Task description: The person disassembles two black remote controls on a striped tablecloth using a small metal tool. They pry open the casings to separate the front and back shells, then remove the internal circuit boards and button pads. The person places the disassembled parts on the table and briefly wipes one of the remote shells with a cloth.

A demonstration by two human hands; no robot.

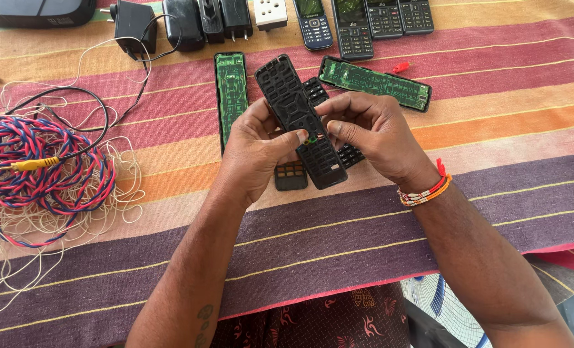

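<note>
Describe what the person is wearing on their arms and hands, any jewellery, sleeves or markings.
Both forearms are bare, with no sleeves or gloves in view. The right wrist carries a stack of thin bands: a red-orange thread with a small knotted tail and a beaded string in pale and mixed colours. The left forearm has small dark tattoo marks near the elbow. No rings are visible.

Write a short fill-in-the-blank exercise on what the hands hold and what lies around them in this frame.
1. Both hands, left hand and right hand, hold a black remote-control ____ full of button holes.
2. The circuit boards in the opened remotes on the cloth are ____ in colour.
3. The coil of twisted wire at the left is red and ____.
4. The beaded bracelet sits on the ____ wrist.

Missing words: cover; green; blue; right
</note>
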